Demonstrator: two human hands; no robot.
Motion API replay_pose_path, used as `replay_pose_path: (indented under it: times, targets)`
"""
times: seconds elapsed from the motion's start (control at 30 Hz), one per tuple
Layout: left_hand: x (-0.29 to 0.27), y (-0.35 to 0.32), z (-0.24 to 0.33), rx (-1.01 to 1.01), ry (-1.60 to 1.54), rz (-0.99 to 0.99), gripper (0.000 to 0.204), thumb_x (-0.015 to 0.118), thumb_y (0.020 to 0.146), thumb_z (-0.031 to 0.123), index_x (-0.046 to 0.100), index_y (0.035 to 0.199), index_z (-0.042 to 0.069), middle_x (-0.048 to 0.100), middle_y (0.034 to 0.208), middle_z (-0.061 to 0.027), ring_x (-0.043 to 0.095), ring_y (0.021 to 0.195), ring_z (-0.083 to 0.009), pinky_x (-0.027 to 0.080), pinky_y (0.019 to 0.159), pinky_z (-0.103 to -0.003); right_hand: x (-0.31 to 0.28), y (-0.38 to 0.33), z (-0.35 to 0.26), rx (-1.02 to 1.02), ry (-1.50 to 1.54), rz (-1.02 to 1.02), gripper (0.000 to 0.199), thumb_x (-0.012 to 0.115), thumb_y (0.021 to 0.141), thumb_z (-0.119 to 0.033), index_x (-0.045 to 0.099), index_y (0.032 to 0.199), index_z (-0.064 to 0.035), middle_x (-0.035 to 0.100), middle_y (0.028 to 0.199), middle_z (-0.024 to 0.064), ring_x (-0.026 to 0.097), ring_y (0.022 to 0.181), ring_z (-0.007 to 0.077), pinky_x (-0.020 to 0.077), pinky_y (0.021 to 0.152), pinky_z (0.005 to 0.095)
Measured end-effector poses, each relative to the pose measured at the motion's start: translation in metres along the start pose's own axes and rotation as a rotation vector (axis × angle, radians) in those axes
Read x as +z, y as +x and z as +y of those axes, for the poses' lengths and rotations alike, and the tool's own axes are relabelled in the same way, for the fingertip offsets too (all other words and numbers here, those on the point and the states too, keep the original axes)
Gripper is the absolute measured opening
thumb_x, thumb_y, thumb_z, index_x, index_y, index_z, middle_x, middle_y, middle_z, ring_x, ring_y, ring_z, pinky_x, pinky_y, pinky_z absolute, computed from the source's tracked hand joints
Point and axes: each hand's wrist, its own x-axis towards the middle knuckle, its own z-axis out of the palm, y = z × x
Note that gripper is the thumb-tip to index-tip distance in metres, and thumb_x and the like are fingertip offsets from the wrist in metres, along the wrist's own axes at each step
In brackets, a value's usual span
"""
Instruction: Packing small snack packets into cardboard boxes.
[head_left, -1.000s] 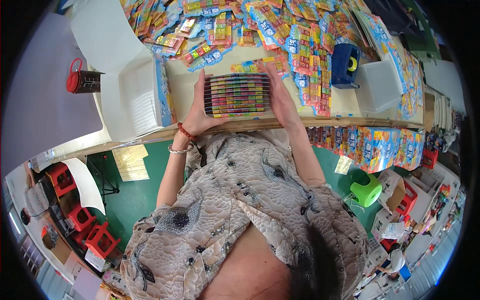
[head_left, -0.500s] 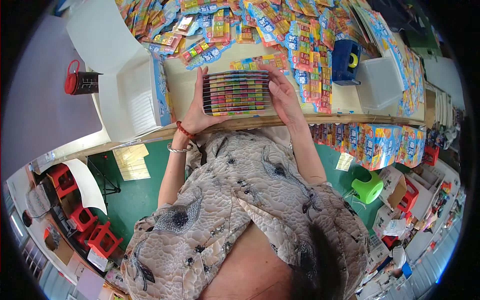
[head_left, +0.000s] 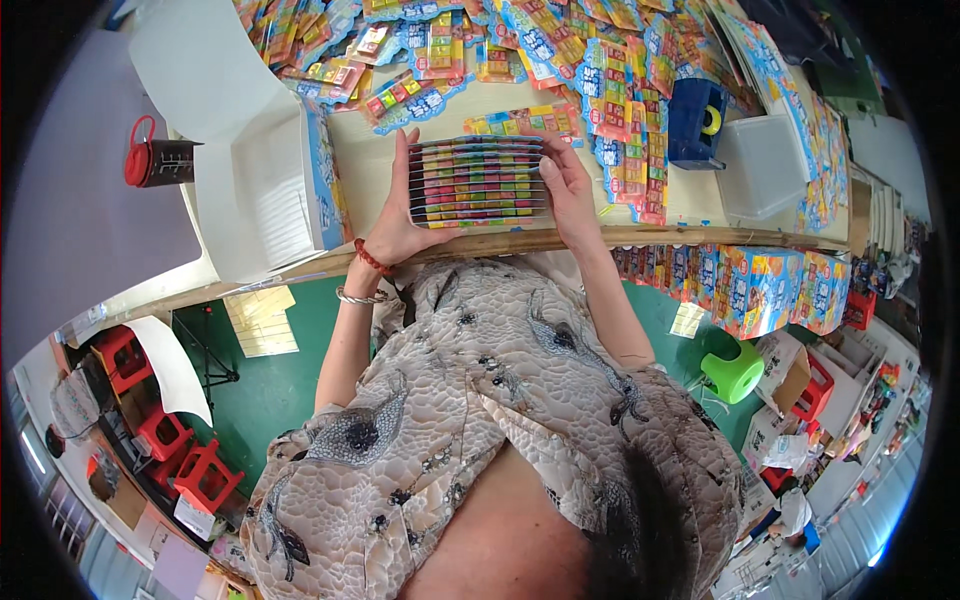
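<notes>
Between my two hands, at the table's near edge, stands a stack of blister cards (head_left: 477, 182) with rows of small coloured pieces, seen edge-on. My left hand (head_left: 402, 205) closes on its left end, with the thumb along the near side and fingers up the left. On the other end, my right hand (head_left: 567, 188) grips the stack with thumb and fingers. Just beyond lies a single loose blister card (head_left: 525, 121). To the left, an open display box (head_left: 265, 190) with a white inside and a printed blue side stands with its flap raised.
Loose blister cards (head_left: 430, 50) are heaped across the far table. At right are a blue tape dispenser (head_left: 694, 125) and a clear plastic bin (head_left: 757, 165). A red-lidded dark cup (head_left: 160, 163) stands left. Filled printed boxes (head_left: 760, 290) sit below the table edge, near a green stool (head_left: 733, 371).
The stack and both hands have shifted very slightly to the right in the picture. My grip on the stack stays much the same.
</notes>
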Motion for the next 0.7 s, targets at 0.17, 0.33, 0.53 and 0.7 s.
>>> replay_pose_path:
  times: [0.17,0.33,0.53,0.7]
  targets:
    - [0.0005,0.0012,-0.0020,-0.017,-0.034,-0.010,0.139,0.088,0.058,0.013,-0.019,0.146,0.011,0.003,0.154,-0.0197,0.022,0.140,-0.0287,0.027,0.112,-0.039,0.0008,0.0007,0.0037,-0.082,-0.166,0.059,0.037,0.050,0.098,-0.020,0.046,0.130,-0.0028,0.054,0.126,0.0064,0.049,0.116,0.0147,0.0352,0.102,0.0294]
    - [0.0014,-0.0003,-0.0035,0.009,-0.042,-0.012,0.140,0.089,0.058,0.013,-0.021,0.145,0.012,-0.004,0.155,-0.0194,0.019,0.141,-0.0289,0.026,0.113,-0.039,-0.0017,0.0020,0.0023,0.004,-0.025,0.053,0.037,0.052,0.096,-0.018,0.048,0.130,-0.0025,0.056,0.125,0.0065,0.051,0.114,0.0146,0.0375,0.100,0.0282]
    - [0.0008,-0.0014,-0.0042,-0.013,-0.037,-0.028,0.142,0.089,0.057,0.013,-0.023,0.144,0.011,-0.009,0.155,-0.0194,0.014,0.142,-0.0283,0.023,0.114,-0.039,-0.0023,0.0013,0.0059,-0.008,-0.019,0.072,0.038,0.054,0.095,-0.017,0.048,0.130,-0.0025,0.056,0.123,0.0065,0.052,0.113,0.0142,0.0381,0.099,0.0280]
    - [0.0014,-0.0013,-0.0041,-0.004,-0.044,-0.025,0.142,0.089,0.058,0.013,-0.023,0.144,0.011,-0.009,0.155,-0.0193,0.014,0.142,-0.0282,0.023,0.114,-0.039,-0.0006,0.0006,0.0050,-0.023,-0.048,0.071,0.038,0.054,0.096,-0.018,0.048,0.130,-0.0030,0.056,0.123,0.0062,0.052,0.113,0.0142,0.0381,0.099,0.0280]
